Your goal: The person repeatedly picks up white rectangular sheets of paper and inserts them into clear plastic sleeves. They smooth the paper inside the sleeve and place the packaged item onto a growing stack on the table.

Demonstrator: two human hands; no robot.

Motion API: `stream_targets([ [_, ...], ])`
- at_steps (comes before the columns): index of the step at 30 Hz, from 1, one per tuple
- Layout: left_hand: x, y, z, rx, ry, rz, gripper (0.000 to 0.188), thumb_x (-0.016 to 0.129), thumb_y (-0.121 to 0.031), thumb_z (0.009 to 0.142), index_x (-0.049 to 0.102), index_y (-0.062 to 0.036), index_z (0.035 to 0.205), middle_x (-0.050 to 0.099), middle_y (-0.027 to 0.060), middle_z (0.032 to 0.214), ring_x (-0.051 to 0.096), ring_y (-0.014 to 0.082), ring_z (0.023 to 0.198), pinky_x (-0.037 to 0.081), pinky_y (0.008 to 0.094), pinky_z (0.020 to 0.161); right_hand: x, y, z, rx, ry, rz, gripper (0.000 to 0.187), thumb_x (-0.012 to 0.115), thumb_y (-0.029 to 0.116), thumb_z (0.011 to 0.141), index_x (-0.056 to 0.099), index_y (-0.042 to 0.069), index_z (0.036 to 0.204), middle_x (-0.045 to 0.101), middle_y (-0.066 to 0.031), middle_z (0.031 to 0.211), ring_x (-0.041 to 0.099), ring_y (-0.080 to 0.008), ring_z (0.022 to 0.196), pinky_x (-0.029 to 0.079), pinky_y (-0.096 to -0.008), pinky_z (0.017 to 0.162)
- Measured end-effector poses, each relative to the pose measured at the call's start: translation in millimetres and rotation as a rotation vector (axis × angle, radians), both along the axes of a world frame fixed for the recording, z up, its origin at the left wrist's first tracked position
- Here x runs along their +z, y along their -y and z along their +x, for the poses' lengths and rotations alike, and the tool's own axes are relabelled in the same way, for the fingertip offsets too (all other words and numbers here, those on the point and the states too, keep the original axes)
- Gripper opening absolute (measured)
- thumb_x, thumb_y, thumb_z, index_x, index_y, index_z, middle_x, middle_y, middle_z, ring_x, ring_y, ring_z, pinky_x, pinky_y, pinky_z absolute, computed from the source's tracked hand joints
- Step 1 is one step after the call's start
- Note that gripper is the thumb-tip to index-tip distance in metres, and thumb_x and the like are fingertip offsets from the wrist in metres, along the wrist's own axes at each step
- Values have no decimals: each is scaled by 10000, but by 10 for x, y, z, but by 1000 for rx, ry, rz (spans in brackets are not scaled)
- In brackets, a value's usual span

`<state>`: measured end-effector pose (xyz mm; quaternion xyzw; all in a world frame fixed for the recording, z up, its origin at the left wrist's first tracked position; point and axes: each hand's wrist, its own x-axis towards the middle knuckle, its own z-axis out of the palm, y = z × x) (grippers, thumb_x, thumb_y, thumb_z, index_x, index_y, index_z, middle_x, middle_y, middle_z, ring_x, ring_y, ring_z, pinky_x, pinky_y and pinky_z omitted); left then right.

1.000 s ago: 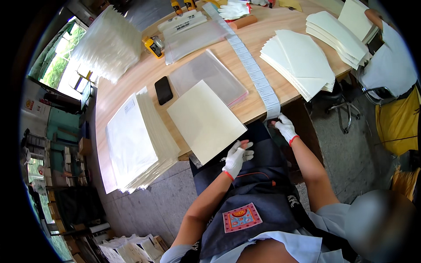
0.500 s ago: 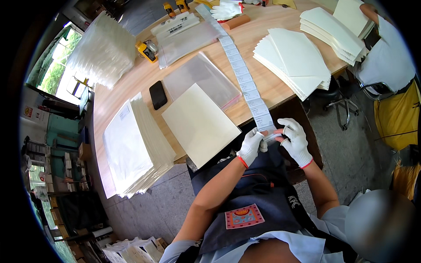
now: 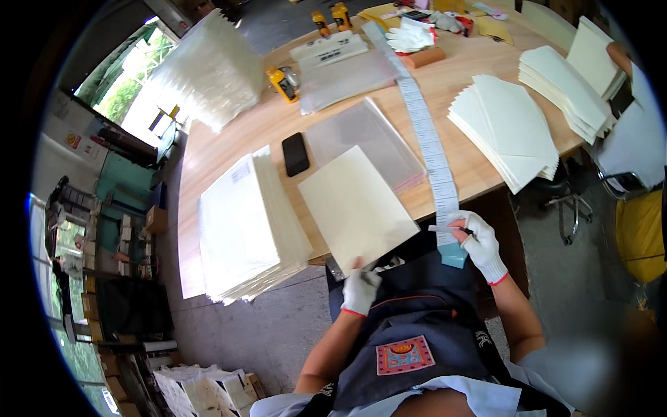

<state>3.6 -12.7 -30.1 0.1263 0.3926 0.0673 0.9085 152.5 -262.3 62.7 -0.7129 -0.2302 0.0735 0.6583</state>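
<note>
A cream sheet of board (image 3: 356,205) lies at the table's near edge, its near corner reaching past it. My left hand (image 3: 360,290), in a white glove with bare fingertips, is closed on the sheet's near edge, one fingertip on top. My right hand (image 3: 479,247), gloved alike, pinches a small white label (image 3: 442,229) by its right end. Under that hand runs a long strip of printed labels (image 3: 429,142), across the table and down over its edge. The strip's loose end (image 3: 453,255) shows bare bluish backing over my dark apron.
Left of the sheet stand a thick stack of bagged boards (image 3: 240,215) and a black phone (image 3: 295,154). Clear plastic sleeves (image 3: 372,139) lie behind. Fanned cream boards (image 3: 504,128) lie at the right. Beyond them a person (image 3: 632,149) sits at the table's right end.
My left hand has left the label strip and moved left to the cream sheet's near edge. My right hand now holds a single label off the strip. The view has shifted somewhat.
</note>
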Motion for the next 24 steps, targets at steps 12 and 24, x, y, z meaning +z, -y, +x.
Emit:
stream_targets([
  [12,473,-67,-813,-354,-79,512,76,537,-93,872,471,-78,837,530,34,691,555,143,519,494,285,499,-181,-1818,858,175,-11,-486,119,567,98,756,669,52,799,647,-91,851,594,-184,769,452,-272,702],
  [24,565,-116,-881,-359,-5,509,155,532,-125,883,522,-22,998,574,45,769,570,120,568,495,250,538,-95,-1630,702,-222,280,-402,226,600,240,801,557,65,937,609,-128,834,588,-307,777,450,-393,692],
])
